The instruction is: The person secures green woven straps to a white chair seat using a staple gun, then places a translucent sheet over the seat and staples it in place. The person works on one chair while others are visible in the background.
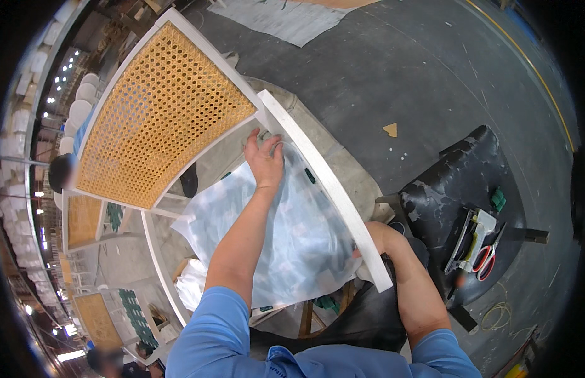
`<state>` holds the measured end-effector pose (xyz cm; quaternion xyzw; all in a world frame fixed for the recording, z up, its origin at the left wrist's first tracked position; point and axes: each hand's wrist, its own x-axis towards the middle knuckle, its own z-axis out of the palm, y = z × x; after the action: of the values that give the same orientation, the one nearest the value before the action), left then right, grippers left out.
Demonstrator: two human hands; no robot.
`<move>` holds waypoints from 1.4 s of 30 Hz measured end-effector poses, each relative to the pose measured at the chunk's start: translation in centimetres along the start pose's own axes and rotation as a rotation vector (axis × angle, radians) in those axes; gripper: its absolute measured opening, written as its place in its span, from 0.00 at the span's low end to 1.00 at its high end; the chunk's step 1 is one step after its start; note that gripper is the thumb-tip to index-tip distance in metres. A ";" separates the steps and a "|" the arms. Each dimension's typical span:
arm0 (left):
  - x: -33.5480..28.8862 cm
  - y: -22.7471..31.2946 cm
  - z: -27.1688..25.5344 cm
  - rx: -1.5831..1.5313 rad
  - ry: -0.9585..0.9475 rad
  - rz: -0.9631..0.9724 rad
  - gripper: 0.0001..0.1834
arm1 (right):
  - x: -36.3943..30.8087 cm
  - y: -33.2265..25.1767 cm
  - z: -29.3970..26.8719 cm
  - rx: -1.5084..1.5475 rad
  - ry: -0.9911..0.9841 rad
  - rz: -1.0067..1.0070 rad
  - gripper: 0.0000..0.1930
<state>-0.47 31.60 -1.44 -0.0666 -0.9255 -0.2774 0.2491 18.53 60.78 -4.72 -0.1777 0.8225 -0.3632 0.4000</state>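
Observation:
A white-framed chair [330,189] with a woven cane back [163,113] stands before me, its back toward the far left. A bluish, translucent plastic sheet [299,233] lies over its seat area. At the sheet's far edge, beside the rear of the right armrest, my left hand [264,160] has bent fingers, thumb and forefinger close together on what looks like the sheet's edge. My right hand [377,238] reaches beneath the front of the right armrest. One fingertip shows at the sheet's side; the armrest hides the other fingers.
To the right stands a worn black padded stool [462,167], carrying red-handled scissors [486,261], a staple-gun-like tool [462,242] and a green strap piece [498,199]. More cane-backed chairs [97,318] and people are at left. A pale sheet [292,19] lies on the far floor.

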 end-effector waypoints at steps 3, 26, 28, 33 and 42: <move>-0.8 1.6 -0.5 -0.017 0.067 -0.017 0.16 | -0.2 0.7 0.2 0.003 0.032 0.005 0.27; -6.8 2.8 0.0 0.284 -0.510 -0.142 0.32 | -3.3 -2.1 -2.4 0.327 -0.036 -0.243 0.18; -6.5 3.3 0.3 0.268 -0.516 -0.142 0.32 | -3.3 -1.7 -2.8 0.301 0.006 -0.207 0.17; -6.5 3.0 0.1 0.331 -0.513 -0.162 0.32 | -4.7 -3.2 -4.4 0.633 -0.129 -0.175 0.17; -5.9 3.9 0.7 0.333 -0.471 -0.098 0.31 | -3.1 0.6 -1.7 0.284 0.045 -0.234 0.15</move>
<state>5.43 35.31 -3.01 -0.0427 -0.9928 -0.1103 0.0210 19.11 63.78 -2.80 -0.2056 0.7454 -0.5238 0.3574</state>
